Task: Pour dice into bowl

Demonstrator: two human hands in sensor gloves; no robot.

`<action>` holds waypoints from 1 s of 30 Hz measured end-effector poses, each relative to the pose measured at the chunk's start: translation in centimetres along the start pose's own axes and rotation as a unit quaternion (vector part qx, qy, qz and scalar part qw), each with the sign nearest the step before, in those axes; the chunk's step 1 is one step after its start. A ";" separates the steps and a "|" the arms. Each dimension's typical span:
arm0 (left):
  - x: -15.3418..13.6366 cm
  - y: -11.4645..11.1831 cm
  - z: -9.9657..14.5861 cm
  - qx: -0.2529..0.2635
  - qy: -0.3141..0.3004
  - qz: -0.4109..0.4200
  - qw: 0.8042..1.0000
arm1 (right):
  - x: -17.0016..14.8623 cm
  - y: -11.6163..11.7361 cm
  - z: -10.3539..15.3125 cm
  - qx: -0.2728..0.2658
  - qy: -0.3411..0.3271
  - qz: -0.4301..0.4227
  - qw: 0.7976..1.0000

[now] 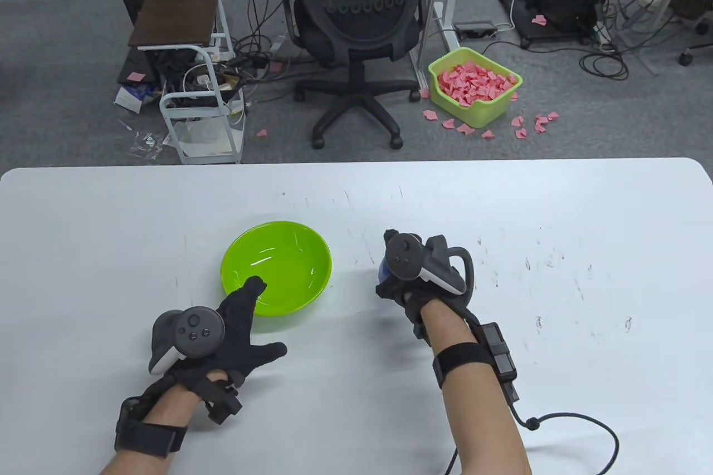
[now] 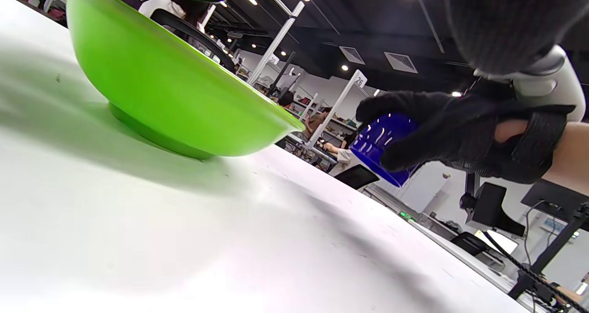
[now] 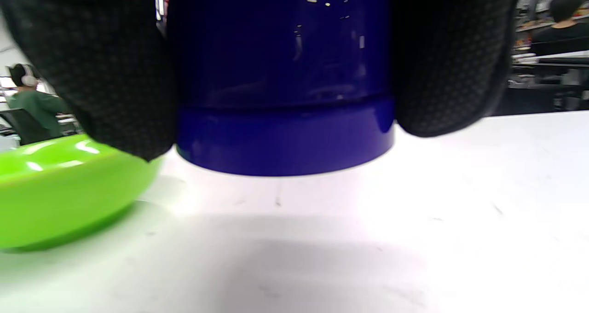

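Green glossy plastic bowl (image 1: 277, 269) stands upright on the white desk (image 1: 557, 302), left of centre. Its interior shows only reflections in the table view. The left hand (image 1: 234, 336), in a black glove, lies at the bowl's near rim with fingers spread; one fingertip (image 1: 257, 284) overlaps the rim, and the thumb points to the right above the desk. This grip is released and holds nothing.

The right hand (image 1: 415, 280) is just to the right of the bowl, apart from it. Its grip is clenched around a dark blue plastic cup (image 3: 283, 87). In the right wrist view, gloved fingers (image 3: 101, 64) flank both sides of the cup, whose base hangs a little above the desk. In the left wrist view, the cup (image 2: 382, 145) appears tilted in the hand. Dice cannot be seen in any view.
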State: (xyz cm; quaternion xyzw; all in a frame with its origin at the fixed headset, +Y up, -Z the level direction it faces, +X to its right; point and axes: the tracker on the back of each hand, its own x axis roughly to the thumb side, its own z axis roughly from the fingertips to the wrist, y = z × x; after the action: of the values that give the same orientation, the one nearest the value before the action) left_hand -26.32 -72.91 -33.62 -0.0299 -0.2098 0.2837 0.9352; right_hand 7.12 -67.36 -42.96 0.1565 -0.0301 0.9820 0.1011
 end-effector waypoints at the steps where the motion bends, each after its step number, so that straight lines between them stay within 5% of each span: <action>1: 0.2 -0.1 0.0 0.001 -0.003 0.001 1.000 | 0.5 -0.5 0.2 -0.003 -0.014 -0.003 1.000; 11: 1.5 -0.8 0.2 0.003 -0.027 0.004 1.000 | 5.9 -3.3 1.9 -0.006 -0.118 -0.041 0.992; 30: 4.0 -1.7 0.7 0.015 -0.073 0.027 0.997 | 14.5 -2.3 5.0 0.035 -0.232 -0.064 0.970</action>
State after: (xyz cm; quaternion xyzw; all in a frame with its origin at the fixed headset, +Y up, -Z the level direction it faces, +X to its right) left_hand -22.75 -72.19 -31.20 -0.0009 -0.2725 0.3137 0.9096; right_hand -4.40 -62.85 -33.60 0.3850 -0.0081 0.9109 0.1484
